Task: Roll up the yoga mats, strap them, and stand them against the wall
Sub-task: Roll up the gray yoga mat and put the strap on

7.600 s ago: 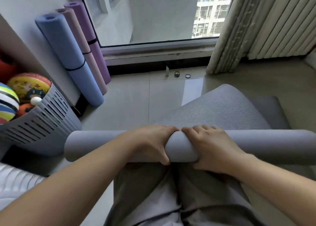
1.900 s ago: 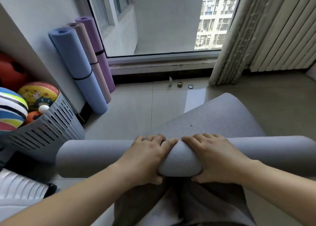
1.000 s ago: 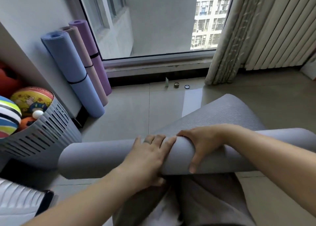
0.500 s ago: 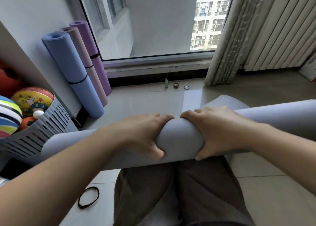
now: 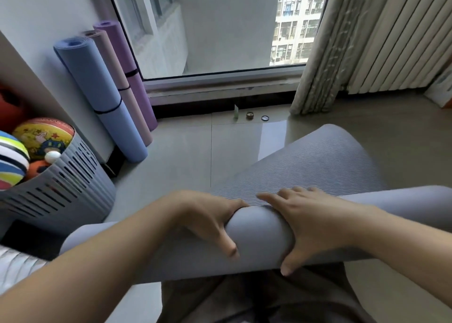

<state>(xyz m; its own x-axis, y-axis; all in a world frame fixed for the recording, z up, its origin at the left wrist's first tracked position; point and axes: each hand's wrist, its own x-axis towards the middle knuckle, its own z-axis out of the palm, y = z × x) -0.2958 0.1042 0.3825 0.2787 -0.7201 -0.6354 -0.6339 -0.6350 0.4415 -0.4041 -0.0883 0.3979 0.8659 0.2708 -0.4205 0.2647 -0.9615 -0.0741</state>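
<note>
Grey mat [image 5: 259, 237] lies crosswise before the person, mostly rolled, a short stretch flat on the floor [image 5: 183, 156] ahead. Left hand [image 5: 208, 217] and right hand [image 5: 315, 224] each grip the roll, side by side. Three strapped mats [image 5: 97, 95] stand at the wall [image 5: 36, 16]; this one needs finishing, strapping, standing.

- The grey mat [image 5: 318, 166] lies flat over the floor [image 5: 186, 156] ahead on the right, and its rolled part bars the near side from left to right.
- Left of the flat part, bare floor runs open to the far edge.
- A basket [image 5: 61, 190] stands at the left edge, near the roll's left end.
- Three rolled mats [image 5: 102, 97] lean in the far left corner.
- Small bits [image 5: 249, 115] sit at the far edge, and a curtain [image 5: 318, 53] hangs far right.
</note>
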